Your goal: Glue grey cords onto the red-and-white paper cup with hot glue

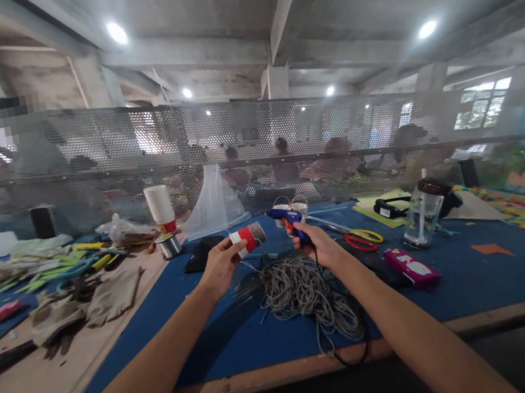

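Note:
My left hand (222,264) is closed round a small paper cup (249,238), white and red, tilted on its side. Grey cord appears to be wound about the cup's right end. In my right hand (315,240) is a blue glue gun (291,217) with an orange trigger, its nozzle pointing left toward the cup but apart from it. Below both hands lies a loose heap of grey cord (299,288) on the blue mat (207,342). A dark cable hangs down from the glue gun beside the heap.
Scissors (364,239) with red and yellow handles and a purple case (412,267) lie at the right, near a clear bottle (422,216). A cup stack (160,208) stands on a metal spool (168,245) at the left. Work gloves (112,296) lie farther left. A perforated screen (252,137) runs behind.

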`<move>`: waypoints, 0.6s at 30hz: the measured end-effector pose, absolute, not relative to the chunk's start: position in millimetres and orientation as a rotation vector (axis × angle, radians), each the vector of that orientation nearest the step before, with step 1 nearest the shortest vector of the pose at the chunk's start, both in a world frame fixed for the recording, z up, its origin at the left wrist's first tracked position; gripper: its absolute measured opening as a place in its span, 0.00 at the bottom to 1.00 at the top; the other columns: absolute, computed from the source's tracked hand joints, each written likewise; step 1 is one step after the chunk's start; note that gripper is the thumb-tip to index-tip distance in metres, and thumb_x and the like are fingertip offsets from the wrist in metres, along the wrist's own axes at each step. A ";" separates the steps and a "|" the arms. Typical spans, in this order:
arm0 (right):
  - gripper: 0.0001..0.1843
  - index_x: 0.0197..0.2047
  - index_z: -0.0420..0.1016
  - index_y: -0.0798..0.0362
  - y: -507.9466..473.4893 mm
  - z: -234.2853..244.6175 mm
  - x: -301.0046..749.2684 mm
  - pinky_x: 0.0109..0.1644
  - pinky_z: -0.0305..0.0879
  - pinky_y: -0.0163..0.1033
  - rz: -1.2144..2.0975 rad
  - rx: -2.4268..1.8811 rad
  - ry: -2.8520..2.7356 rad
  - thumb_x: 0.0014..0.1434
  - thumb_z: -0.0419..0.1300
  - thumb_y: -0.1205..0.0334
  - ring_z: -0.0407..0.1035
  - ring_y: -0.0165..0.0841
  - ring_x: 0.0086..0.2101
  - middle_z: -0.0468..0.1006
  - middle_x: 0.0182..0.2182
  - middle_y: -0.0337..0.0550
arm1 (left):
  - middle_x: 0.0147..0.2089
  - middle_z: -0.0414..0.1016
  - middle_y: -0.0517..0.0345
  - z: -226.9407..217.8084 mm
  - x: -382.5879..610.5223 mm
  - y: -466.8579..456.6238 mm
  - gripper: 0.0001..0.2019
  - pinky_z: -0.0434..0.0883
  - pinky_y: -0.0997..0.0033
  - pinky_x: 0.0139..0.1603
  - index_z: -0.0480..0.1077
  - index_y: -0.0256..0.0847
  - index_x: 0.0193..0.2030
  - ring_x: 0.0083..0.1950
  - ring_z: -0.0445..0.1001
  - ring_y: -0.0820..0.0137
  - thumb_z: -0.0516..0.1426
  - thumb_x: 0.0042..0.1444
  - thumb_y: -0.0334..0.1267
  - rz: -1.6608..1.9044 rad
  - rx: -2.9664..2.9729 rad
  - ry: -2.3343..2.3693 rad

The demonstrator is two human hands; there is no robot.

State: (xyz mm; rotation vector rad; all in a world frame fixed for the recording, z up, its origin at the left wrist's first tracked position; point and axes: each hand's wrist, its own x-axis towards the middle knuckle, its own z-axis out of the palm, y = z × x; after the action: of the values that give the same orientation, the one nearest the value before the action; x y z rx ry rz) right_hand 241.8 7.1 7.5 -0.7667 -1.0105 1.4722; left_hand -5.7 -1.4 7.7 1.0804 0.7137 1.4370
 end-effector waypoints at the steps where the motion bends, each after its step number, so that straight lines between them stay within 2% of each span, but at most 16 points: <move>1: 0.13 0.38 0.74 0.55 5.2 8.7 240.0 0.26 0.67 0.28 1.438 -0.756 -1.046 0.54 0.66 0.55 0.64 0.22 0.22 0.76 0.31 0.38 | 0.38 0.81 0.51 7.8 -5.7 -1.8 0.20 0.71 0.68 0.42 0.78 0.33 0.41 0.36 0.76 0.69 0.71 0.39 0.37 1.437 1.087 0.720; 5: 0.17 0.36 0.71 0.55 -3.6 13.4 229.7 0.22 0.59 0.28 1.065 -0.791 -1.294 0.55 0.65 0.49 0.61 0.22 0.19 0.72 0.24 0.34 | 0.37 0.81 0.52 7.2 -6.1 -2.3 0.19 0.70 0.69 0.40 0.79 0.34 0.39 0.35 0.75 0.69 0.71 0.38 0.38 1.452 1.117 0.750; 7: 0.17 0.38 0.71 0.54 -8.2 15.2 224.0 0.24 0.60 0.30 0.865 -0.833 -1.399 0.57 0.62 0.48 0.62 0.23 0.19 0.72 0.23 0.34 | 0.37 0.80 0.52 6.0 -6.7 -1.4 0.19 0.69 0.69 0.40 0.79 0.35 0.39 0.35 0.75 0.69 0.71 0.38 0.39 1.453 1.136 0.774; 13: 0.20 0.48 0.67 0.52 -12.5 12.1 214.8 0.32 0.68 0.36 0.616 -0.853 -1.488 0.57 0.61 0.49 0.69 0.29 0.24 0.77 0.31 0.38 | 0.38 0.81 0.52 4.0 -6.9 0.1 0.19 0.69 0.69 0.41 0.79 0.35 0.40 0.37 0.75 0.68 0.70 0.39 0.40 1.446 1.172 0.818; 18: 0.22 0.48 0.72 0.53 -9.2 7.8 215.7 0.34 0.69 0.39 0.485 -0.997 -1.530 0.55 0.62 0.49 0.70 0.33 0.26 0.78 0.32 0.42 | 0.38 0.81 0.52 2.9 -6.9 1.1 0.21 0.69 0.67 0.43 0.79 0.36 0.42 0.38 0.76 0.65 0.69 0.40 0.41 1.443 1.228 0.817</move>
State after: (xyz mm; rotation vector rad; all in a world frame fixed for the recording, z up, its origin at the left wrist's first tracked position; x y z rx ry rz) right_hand 215.7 -9.2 7.8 -0.9971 -1.5300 0.4849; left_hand -6.9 1.1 2.9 1.2285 0.8166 1.4432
